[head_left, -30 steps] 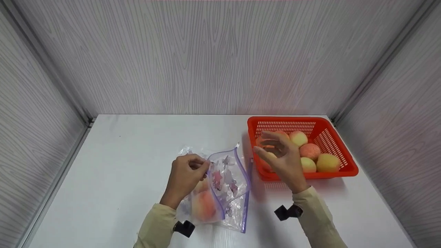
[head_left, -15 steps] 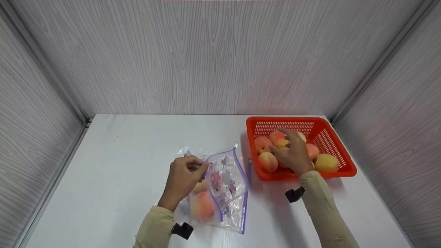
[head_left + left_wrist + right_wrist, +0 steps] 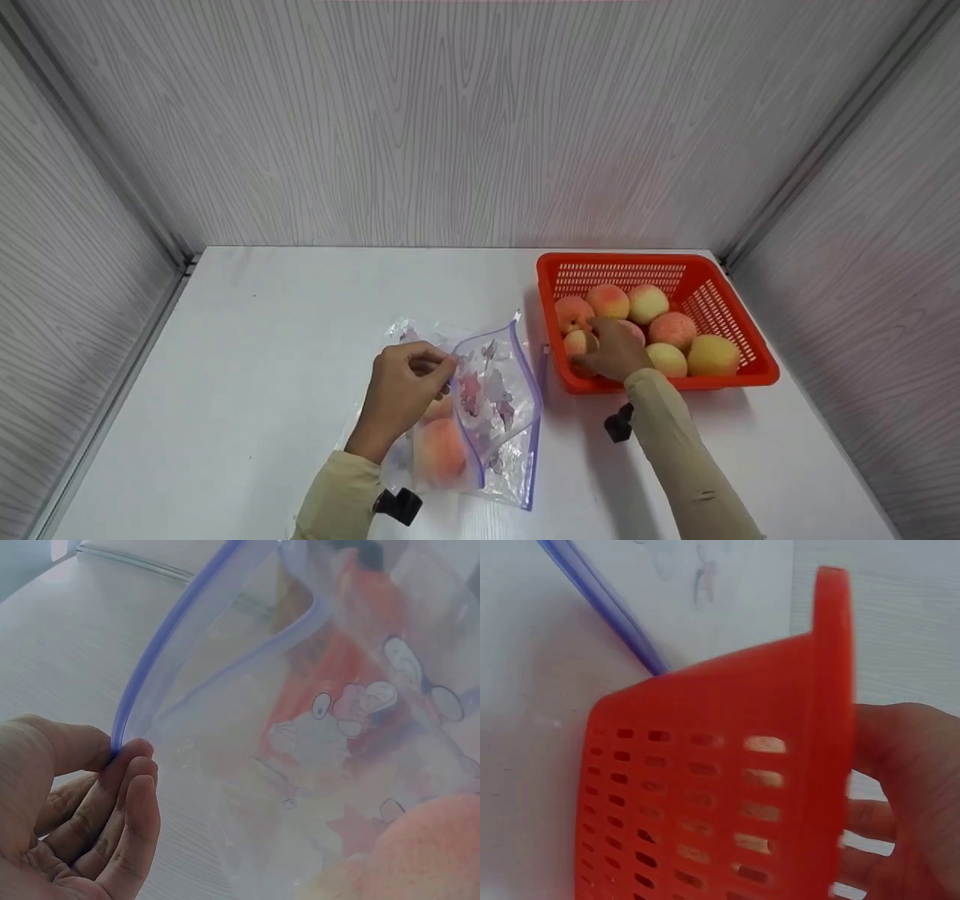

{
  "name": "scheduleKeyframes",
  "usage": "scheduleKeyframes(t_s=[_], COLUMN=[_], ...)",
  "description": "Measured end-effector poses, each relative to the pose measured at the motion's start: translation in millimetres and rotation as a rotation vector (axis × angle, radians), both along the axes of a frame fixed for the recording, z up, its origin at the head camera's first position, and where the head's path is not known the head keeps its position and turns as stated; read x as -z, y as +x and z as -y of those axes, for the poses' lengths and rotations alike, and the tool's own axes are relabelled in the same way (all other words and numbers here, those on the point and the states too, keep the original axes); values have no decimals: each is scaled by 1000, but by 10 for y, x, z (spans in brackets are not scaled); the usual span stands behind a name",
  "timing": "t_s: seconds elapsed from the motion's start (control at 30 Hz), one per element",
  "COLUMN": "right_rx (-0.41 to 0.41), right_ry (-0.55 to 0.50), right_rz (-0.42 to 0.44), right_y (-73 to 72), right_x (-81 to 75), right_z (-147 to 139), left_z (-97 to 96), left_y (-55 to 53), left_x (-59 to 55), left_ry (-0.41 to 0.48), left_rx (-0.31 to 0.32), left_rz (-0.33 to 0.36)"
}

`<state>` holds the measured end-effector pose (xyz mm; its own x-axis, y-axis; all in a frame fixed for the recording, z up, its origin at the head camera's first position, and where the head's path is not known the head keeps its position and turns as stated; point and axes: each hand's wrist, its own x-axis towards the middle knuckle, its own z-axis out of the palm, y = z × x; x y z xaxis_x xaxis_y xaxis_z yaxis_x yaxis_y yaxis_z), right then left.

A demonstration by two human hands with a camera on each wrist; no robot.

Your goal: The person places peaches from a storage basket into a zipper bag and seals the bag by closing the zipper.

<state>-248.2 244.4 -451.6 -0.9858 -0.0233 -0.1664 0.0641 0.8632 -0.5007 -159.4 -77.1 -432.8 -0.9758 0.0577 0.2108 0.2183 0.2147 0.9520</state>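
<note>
My left hand pinches the purple-edged mouth of a clear zip bag between thumb and fingertips, holding it apart. Sea-creature prints cover the bag, and peaches sit inside it. In the left wrist view the thumb and index finger meet on the purple zip strip. Inside the red basket, at its near left corner, my right hand has thumb and fingers around a peach. The basket wall hides that peach and part of the right hand in the right wrist view.
Several more peaches fill the basket, among them a yellower fruit at its right end. Another clear zip bag lies flat on the white table under the held one. Grey wood-grain panels enclose the back and sides.
My right hand moved right over the basket, then down and left onto the peach in the near left corner. The left hand keeps holding the bag's mouth in about the same place.
</note>
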Motion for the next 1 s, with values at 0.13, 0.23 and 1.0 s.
scheduleKeyframes(t_s=[0.13, 0.23, 1.0], right_rx=[1, 8, 113], right_ry=[13, 27, -73], right_rz=[33, 63, -8], right_y=[-33, -46, 2], right_x=[70, 86, 170], right_z=[0, -5, -44], left_z=[-1, 2, -1], left_y=[11, 13, 9], left_x=[-1, 0, -10], left_ry=[-7, -9, -4], left_rx=[-1, -1, -5], left_rz=[0, 1, -10])
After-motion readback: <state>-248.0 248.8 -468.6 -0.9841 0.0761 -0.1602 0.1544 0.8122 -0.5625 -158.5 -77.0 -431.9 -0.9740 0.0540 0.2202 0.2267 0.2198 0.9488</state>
